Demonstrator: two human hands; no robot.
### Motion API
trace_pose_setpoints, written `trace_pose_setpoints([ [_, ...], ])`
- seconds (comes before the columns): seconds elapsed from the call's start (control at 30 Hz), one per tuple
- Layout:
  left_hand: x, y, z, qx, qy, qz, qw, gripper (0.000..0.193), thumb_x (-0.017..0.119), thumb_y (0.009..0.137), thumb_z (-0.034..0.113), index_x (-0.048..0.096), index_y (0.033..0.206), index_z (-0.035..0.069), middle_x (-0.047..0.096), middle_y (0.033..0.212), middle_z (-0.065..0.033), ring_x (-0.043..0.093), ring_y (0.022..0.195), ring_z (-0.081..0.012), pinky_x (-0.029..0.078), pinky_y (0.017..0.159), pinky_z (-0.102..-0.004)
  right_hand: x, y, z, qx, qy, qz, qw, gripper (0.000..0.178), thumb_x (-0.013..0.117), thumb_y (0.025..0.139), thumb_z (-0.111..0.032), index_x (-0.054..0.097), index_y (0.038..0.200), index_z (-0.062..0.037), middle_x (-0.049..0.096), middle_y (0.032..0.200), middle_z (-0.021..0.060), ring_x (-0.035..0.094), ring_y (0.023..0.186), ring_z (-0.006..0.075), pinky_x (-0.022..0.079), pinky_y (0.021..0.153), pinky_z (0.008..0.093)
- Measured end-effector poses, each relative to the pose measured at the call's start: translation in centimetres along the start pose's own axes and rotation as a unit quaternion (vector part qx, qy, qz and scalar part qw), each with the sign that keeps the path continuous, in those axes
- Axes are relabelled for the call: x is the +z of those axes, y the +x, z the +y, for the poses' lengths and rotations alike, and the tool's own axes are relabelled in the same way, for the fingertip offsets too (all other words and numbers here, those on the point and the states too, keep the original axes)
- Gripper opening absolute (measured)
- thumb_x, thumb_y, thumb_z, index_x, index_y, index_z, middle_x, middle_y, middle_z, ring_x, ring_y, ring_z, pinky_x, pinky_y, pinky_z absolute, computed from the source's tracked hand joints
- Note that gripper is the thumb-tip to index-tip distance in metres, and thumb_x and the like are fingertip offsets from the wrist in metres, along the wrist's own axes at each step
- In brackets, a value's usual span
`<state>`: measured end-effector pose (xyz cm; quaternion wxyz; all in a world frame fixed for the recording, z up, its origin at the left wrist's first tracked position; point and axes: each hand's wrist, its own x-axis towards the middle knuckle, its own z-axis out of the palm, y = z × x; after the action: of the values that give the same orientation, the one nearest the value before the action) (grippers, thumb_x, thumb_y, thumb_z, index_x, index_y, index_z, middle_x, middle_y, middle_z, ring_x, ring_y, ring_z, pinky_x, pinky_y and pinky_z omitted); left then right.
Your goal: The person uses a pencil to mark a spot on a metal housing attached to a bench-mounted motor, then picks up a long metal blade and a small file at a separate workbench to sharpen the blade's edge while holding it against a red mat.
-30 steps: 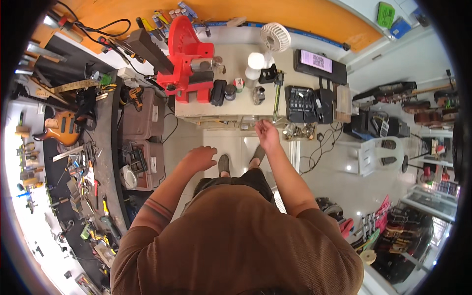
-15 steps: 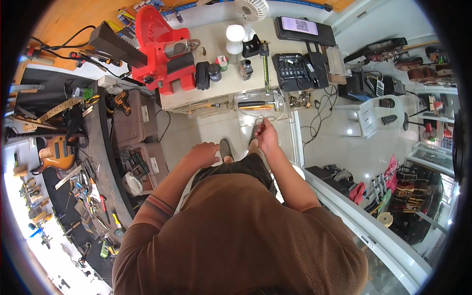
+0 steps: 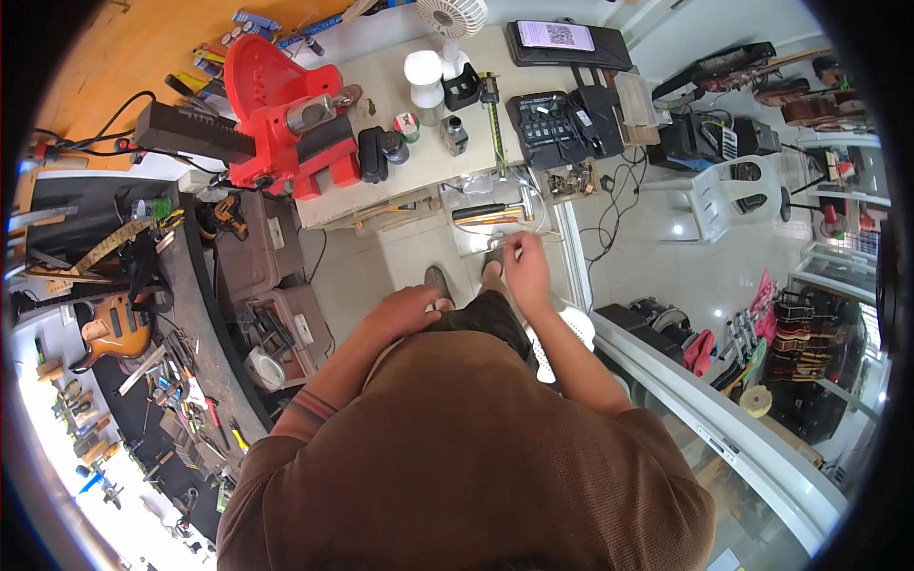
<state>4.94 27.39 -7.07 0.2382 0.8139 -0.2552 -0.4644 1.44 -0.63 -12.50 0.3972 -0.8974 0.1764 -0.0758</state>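
Observation:
My right hand (image 3: 526, 271) reaches forward to the front edge of a pulled-out drawer (image 3: 464, 242) under the workbench. Its thumb and fingers are closed together; what they hold, if anything, is too small to make out. Inside the drawer, a hammer (image 3: 490, 211) with a dark grip lies crosswise, with an orange-handled tool (image 3: 490, 222) beside it. A pale looped cord or wire (image 3: 545, 214) runs at the drawer's right side. My left hand (image 3: 407, 306) rests by my lap against the dark shorts, its fingers loosely stretched and nothing seen in them.
On the workbench (image 3: 381, 195) stand a red arbor press (image 3: 276, 133), a white bottle (image 3: 426, 81), a fan (image 3: 452, 24), a caliper (image 3: 495, 124) and a black tool case (image 3: 545, 133). A tool-strewn bench (image 3: 214, 314) is at left, a white chair (image 3: 709, 200) at right.
My view has shifted, so the workbench sits further left. The drawer appears slightly further out, my right hand drawn back with it. My left hand has lowered toward my lap.

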Motion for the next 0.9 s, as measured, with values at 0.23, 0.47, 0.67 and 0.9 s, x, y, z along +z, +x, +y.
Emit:
trace_pose_setpoints([
  [0.23, 1.5, -0.4, -3.9, -0.066, 0.030, -0.035, 0.997, 0.050, 0.075, 0.095, 0.035, 0.065, 0.136, 0.008, 0.072, 0.128, -0.0171, 0.068, 0.117, -0.0394, 0.054, 0.099, -0.0502, -0.9, 6.6, 0.4, -0.153, -0.229, -0.048, 0.960, 0.017, 0.075, 0.086, -0.008, 0.070, 0.102, -0.0082, 0.065, 0.112, 0.0109, 0.061, 0.112, 0.0332, 0.051, 0.093, 0.0480],
  [0.47, -0.8, 1.6, -2.3, -0.045, 0.116, 0.020, 0.992, 0.047, 0.073, 0.095, 0.036, 0.066, 0.133, 0.010, 0.072, 0.125, -0.0156, 0.068, 0.118, -0.0377, 0.055, 0.100, -0.0514, -0.9, 7.2, 0.3, -0.198, -0.256, -0.076, 0.943, 0.019, 0.075, 0.088, -0.011, 0.074, 0.106, -0.0108, 0.067, 0.112, 0.0073, 0.062, 0.109, 0.0317, 0.050, 0.092, 0.0473],
  [0.67, -0.7, 3.4, -0.8, 0.017, 0.159, 0.030, 0.987, 0.041, 0.072, 0.096, 0.035, 0.066, 0.127, 0.010, 0.071, 0.126, -0.0156, 0.068, 0.119, -0.0379, 0.056, 0.100, -0.0519, -0.6, 7.2, 1.7, -0.207, -0.286, -0.111, 0.929, 0.020, 0.075, 0.087, -0.013, 0.074, 0.107, -0.0118, 0.067, 0.116, 0.0077, 0.060, 0.115, 0.0297, 0.049, 0.097, 0.0457],
  [0.9, 1.4, 2.3, -1.8, 0.007, 0.128, 0.019, 0.992, 0.042, 0.069, 0.098, 0.039, 0.067, 0.126, 0.008, 0.071, 0.128, -0.0179, 0.068, 0.119, -0.0410, 0.056, 0.100, -0.0541, -0.7, 7.2, 1.6, -0.193, -0.302, -0.147, 0.922, 0.025, 0.075, 0.088, -0.015, 0.074, 0.113, -0.0100, 0.066, 0.120, 0.0099, 0.058, 0.119, 0.0323, 0.049, 0.098, 0.0485],
])
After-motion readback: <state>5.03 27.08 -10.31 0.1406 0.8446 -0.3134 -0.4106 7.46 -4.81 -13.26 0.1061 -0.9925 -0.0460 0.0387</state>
